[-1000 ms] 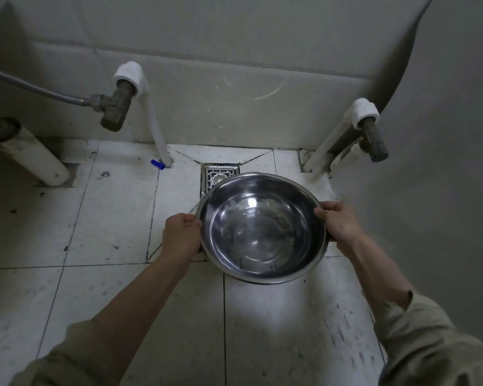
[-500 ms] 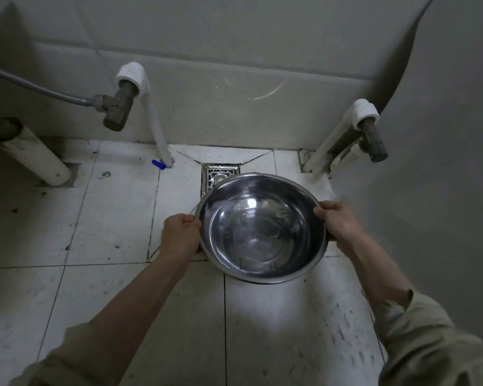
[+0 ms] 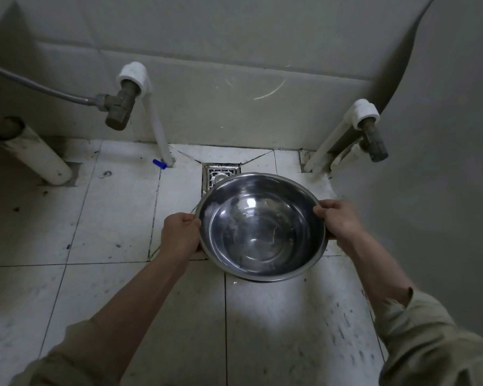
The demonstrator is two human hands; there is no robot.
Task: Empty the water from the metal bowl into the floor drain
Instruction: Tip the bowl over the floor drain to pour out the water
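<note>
Head view: left hand (image 3: 180, 235) clamps the metal bowl (image 3: 262, 227) rim at nine o'clock, right hand (image 3: 338, 222) closed on it at three, bowl held over the tiled floor (image 3: 117, 213). Floor drain (image 3: 220, 176) peeks out at the bowl's twelve o'clock. Best play: tip the far rim down slowly, lip over the grate, so the shallow water doesn't splash.

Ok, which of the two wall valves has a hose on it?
The left valve: a grey hose runs off from it to the left. The right valve has none.
</note>
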